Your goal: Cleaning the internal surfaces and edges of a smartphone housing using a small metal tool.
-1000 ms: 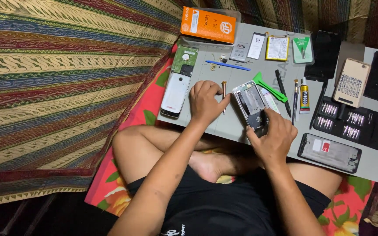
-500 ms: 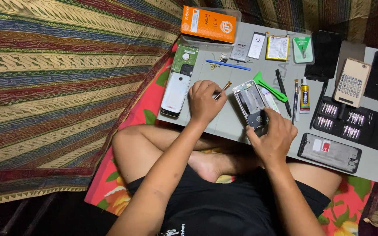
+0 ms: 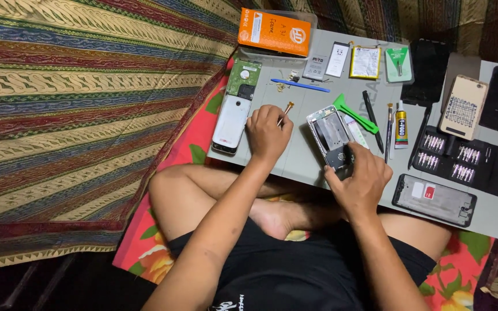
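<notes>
While the opened phone (image 3: 331, 136) lies face-down on the grey surface (image 3: 312, 167), its back cover off and its inner frame showing, the right hand (image 3: 357, 183) presses on its lower end, fingers closed over the bottom edge to pin it. The left hand (image 3: 267, 133) rests just left of the phone, its fingers pinched together on a small screwdriver (image 3: 286, 109) whose brass-coloured tip points up and away from the work.

To do this well, I judge the right hand should keep the phone flat and steady, while the left brings the tool down squarely and without sideways force, so nothing slips across the exposed parts.

Just right of the phone lie a green plastic pry tool (image 3: 355, 114), a black-handled tool (image 3: 372, 120) and a small tube of glue (image 3: 401, 121). Farther right sits an open black case of screwdriver bits (image 3: 468, 162), and near the front edge a bare phone frame (image 3: 434, 199). To the left lies a white phone (image 3: 231, 122) below a green circuit board (image 3: 244, 74). An orange box (image 3: 274, 32) and a blue spudger (image 3: 300, 85) lie at the far side.
</notes>
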